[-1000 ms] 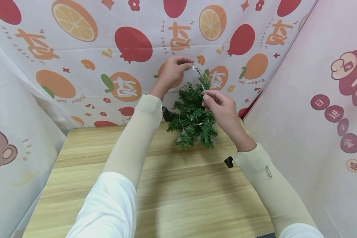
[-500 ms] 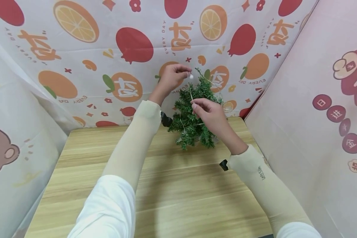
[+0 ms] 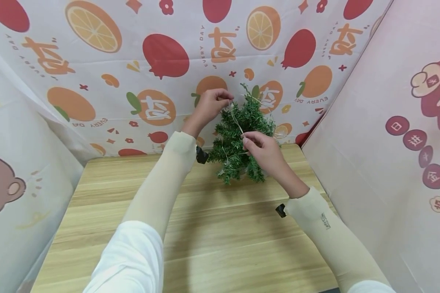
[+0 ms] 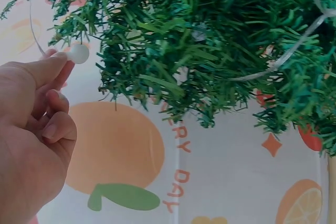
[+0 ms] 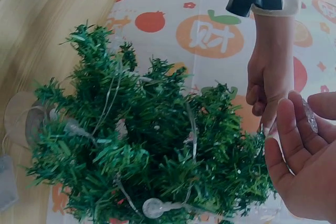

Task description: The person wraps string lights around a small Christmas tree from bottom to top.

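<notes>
A small green artificial Christmas tree [image 3: 254,118] stands at the back of the table, a clear-wired light string [image 4: 289,53] wound round its branches. My left hand [image 3: 210,106], left of the tree's upper part, pinches the base of a round white bulb [image 4: 80,53] between thumb and fingertips. In front of the tree, my right hand [image 3: 267,152] pinches the same string between thumb and index finger, and a stretch of wire [image 3: 236,121] runs up from it to the left hand. A clear bulb [image 5: 310,116] shows among the right hand's fingers.
Below the tree spreads a wood-grain table [image 3: 220,252]. Right behind it hangs a fruit-print cloth [image 3: 190,24], with another printed cloth [image 3: 370,162] at the right. In the right wrist view, a clear plastic box [image 5: 7,182] lies beside the tree's base.
My left hand has come down from the tree's tip along its left side. The right hand has moved left and lower, and the wire between the hands now crosses the tree's front.
</notes>
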Demonstrator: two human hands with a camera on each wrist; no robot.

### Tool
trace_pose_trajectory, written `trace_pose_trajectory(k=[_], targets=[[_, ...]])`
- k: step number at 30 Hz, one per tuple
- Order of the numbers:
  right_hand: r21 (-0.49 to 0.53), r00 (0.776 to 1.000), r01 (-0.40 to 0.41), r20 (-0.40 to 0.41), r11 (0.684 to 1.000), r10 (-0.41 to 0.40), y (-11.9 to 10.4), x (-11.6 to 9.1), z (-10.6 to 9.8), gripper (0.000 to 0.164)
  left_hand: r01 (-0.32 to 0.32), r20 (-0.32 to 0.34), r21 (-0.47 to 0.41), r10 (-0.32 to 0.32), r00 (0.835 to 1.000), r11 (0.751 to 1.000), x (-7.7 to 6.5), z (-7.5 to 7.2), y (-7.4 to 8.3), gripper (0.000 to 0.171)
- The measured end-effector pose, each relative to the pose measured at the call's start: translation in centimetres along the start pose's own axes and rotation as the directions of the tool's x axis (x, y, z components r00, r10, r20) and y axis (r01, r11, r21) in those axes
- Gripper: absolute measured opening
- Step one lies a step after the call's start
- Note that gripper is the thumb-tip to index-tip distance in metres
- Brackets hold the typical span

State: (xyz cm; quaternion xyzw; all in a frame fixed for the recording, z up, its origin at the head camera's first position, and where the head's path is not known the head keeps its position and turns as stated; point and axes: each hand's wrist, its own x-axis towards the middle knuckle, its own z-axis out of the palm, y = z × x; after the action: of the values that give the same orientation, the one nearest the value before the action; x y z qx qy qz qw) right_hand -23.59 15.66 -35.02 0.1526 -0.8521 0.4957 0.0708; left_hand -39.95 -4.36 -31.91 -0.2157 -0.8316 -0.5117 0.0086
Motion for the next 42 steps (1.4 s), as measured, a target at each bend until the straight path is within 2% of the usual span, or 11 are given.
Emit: trace_pose_trajectory(k=[9,17,21,24,28,31,34,37,42], targets=[[-0.070,0.995,-0.010,-0.102,0.997,0.002,1.9,-0.3,-1.3,0.036,0.011,-0.006,-0.039,-0.011,1.000,0.999,-0.6,0.6,-1.1,0.016],[-0.049,0.984,-0.075,-0.166,0.996,0.065,2.9,0.0,-2.6,0.035,0.001,-0.003,-0.033,-0.001,1.000,0.999,-1.3,1.1,-1.6,0.016],[-0.055,0.977,-0.071,-0.205,0.996,0.059,2.9,0.5,-3.2,0.035,-0.002,-0.006,-0.032,0.001,1.000,0.999,-1.5,1.2,-1.8,0.018],[-0.056,0.970,-0.074,-0.236,0.996,0.058,2.7,1.0,-3.5,0.033,-0.027,-0.042,-0.052,0.024,0.999,0.998,-1.8,1.2,-1.8,0.021],[-0.051,0.964,-0.092,-0.256,0.994,0.076,2.6,1.6,-3.6,0.031,-0.074,-0.126,-0.072,0.065,0.990,0.995,-2.6,1.2,-1.4,0.024],[-0.061,0.963,-0.094,-0.258,0.994,0.075,2.6,1.7,-3.6,0.030,-0.128,-0.164,-0.031,0.122,0.979,0.991,-3.5,1.5,-0.7,0.024],[-0.100,0.960,-0.090,-0.275,0.991,0.060,3.0,1.6,-3.5,0.029,-0.193,-0.153,0.010,0.192,0.969,0.981,-4.5,2.2,-0.2,0.022],[-0.156,0.953,-0.091,-0.302,0.984,0.040,3.7,1.4,-3.3,0.028,-0.231,-0.138,0.031,0.233,0.963,0.972,-5.2,3.0,0.1,0.020],[-0.245,0.947,-0.117,-0.319,0.963,0.034,4.7,1.0,-2.5,0.027,-0.216,-0.123,0.026,0.218,0.968,0.976,-5.9,4.1,0.0,0.016]])
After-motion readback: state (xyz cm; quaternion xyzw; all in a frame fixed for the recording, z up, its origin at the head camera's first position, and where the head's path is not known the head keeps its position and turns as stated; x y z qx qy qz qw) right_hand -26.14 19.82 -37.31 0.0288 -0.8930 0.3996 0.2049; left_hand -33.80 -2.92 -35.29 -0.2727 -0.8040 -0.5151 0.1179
